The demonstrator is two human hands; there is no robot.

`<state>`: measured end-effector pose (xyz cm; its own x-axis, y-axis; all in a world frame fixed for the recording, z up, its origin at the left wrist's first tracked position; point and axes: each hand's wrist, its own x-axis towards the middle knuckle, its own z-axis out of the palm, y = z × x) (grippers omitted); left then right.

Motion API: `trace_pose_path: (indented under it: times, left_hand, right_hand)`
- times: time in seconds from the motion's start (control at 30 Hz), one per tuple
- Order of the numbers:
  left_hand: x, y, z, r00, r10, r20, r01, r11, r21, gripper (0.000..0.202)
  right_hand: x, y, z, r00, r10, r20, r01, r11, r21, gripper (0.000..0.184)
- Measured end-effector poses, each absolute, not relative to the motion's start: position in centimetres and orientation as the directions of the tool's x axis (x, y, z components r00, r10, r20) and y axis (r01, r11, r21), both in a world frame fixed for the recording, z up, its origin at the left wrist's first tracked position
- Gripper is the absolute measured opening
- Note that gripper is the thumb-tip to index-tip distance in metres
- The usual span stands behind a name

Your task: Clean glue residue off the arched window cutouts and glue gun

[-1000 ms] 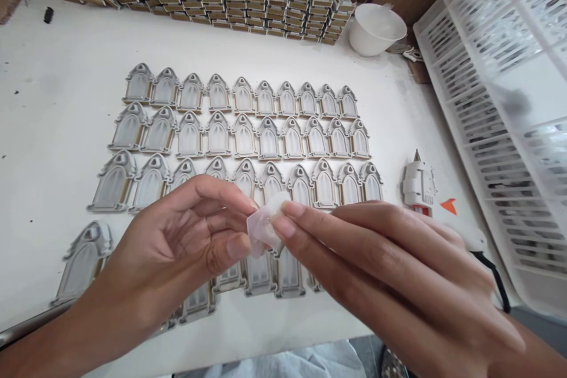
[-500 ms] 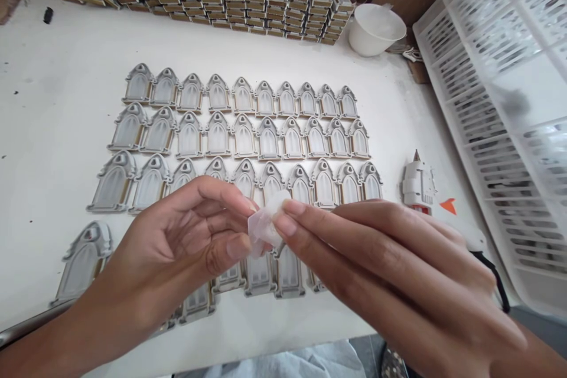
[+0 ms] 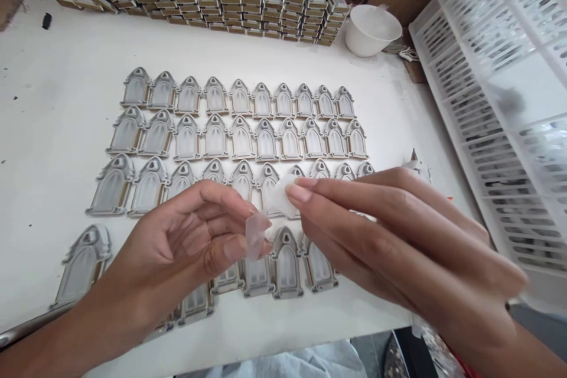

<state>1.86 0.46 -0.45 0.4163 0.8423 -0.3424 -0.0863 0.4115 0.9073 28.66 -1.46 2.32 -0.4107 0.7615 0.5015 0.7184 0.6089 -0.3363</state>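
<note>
Between the fingertips and thumb of my left hand (image 3: pixel 199 248) is a small clear plastic piece (image 3: pixel 254 235), held upright on edge. My right hand (image 3: pixel 390 242) pinches a whitish translucent piece of film (image 3: pixel 283 195) between thumb and fingers. A narrow gap separates the two pieces. Below and behind my hands, rows of small grey arched window frames (image 3: pixel 217 137) with pale translucent panes lie flat on the white table (image 3: pixel 71 112). One larger-looking frame (image 3: pixel 82 263) lies beside my left wrist. My hands hide parts of the nearer rows.
Stacks of similar arched frames (image 3: pixel 252 6) line the table's back edge. A white bowl (image 3: pixel 372 32) stands at their right end. A white slatted plastic basket (image 3: pixel 491 106) is on the right. A white bottle-like item with a pointed tip (image 3: pixel 415 162) is partly hidden behind my right hand.
The whitish film has come away from the clear piece as my right hand moved up and to the right. My left hand has stayed nearly in place.
</note>
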Motion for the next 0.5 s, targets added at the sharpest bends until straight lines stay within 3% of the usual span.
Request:
trace_pose_path:
  times: [0.07,0.13,0.27,0.5]
  left_hand:
    - [1.9,0.5,-0.2,0.411,0.835,-0.367,-0.082,0.434,0.897,0.015]
    - [1.8,0.5,-0.2,0.422,0.818,-0.391,-0.095,0.468,0.878,0.014]
    - [1.1,0.3,-0.5,0.425,0.796,-0.43,-0.117,0.519,0.847,0.017]
    - [1.3,0.4,-0.3,0.468,0.783,-0.41,-0.151,0.528,0.836,0.009]
  right_hand:
    - [28.9,-0.8,2.6,-0.414,0.695,0.588,0.673,0.669,-0.316,0.025]
    - [28.6,-0.2,2.1,-0.333,0.708,0.623,0.659,0.647,-0.384,0.024]
    - [27.8,0.5,0.7,-0.155,0.77,0.619,0.608,0.569,-0.554,0.018]
    - [27.8,0.9,0.8,-0.136,0.773,0.619,0.425,0.61,-0.669,0.028]
